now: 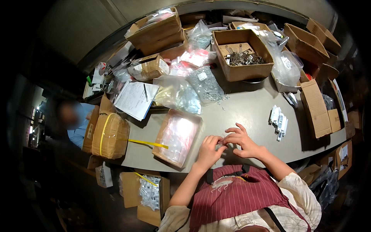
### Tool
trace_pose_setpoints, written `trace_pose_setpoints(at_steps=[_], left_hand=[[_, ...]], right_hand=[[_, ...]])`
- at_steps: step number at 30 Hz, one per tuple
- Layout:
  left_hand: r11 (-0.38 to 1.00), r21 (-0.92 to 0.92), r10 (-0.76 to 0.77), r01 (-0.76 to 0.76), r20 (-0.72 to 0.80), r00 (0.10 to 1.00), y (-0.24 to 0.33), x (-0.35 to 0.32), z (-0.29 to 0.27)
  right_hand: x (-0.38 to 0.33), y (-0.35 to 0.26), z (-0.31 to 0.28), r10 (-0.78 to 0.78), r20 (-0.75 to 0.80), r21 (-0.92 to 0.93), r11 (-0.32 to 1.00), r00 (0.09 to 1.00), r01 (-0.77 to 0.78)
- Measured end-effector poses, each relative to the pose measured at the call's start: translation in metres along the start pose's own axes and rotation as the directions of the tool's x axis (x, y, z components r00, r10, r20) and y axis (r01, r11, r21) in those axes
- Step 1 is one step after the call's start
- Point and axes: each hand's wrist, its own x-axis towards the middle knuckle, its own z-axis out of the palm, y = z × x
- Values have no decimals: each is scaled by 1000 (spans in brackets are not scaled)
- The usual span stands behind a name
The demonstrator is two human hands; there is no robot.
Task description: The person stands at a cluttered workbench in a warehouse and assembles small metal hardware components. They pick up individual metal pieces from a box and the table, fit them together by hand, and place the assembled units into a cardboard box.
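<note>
My left hand (210,150) and my right hand (242,143) meet over the near edge of the table, fingertips almost touching. Both are closed in a pinch around something small between them, too hidden to name. Just left of my left hand lies a shallow cardboard tray (159,149) holding clear plastic bags (176,133) with pinkish edges. To the right of my right hand, several white and metal slim parts (279,120) rest in a loose pile on the grey table (235,106).
An open carton (247,71) of metal pieces stands at the back. Bags of small screws (206,83), papers with a pen (136,98) and more cartons line the far side. A yellow-strapped box (110,135) sits left; an open box (317,110) right. Someone in blue is far left.
</note>
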Motion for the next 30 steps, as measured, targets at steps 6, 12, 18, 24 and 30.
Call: trace_pose_setpoints(at_steps=[6,12,18,24,30], left_hand=[[953,289,120,-89,-91,989,-4,5,0],[967,248,22,52,-288,957,-100,-2,65],[988,112,-79,111,-257,963,-97,5,61],[992,-58,-125,116,-204,971,-96,-1,56],[995,105,21,1,-209,978,-81,6,46]], right_hand=[[7,12,11,-16,153,-18,1000,988,19],[62,150,18,307,-201,230,938,930,-260],[115,223,-13,363,-244,-140,904,899,-403],[94,170,28,58,-75,-416,906,996,-84],[33,98,47,153,9,-587,801,988,-119]])
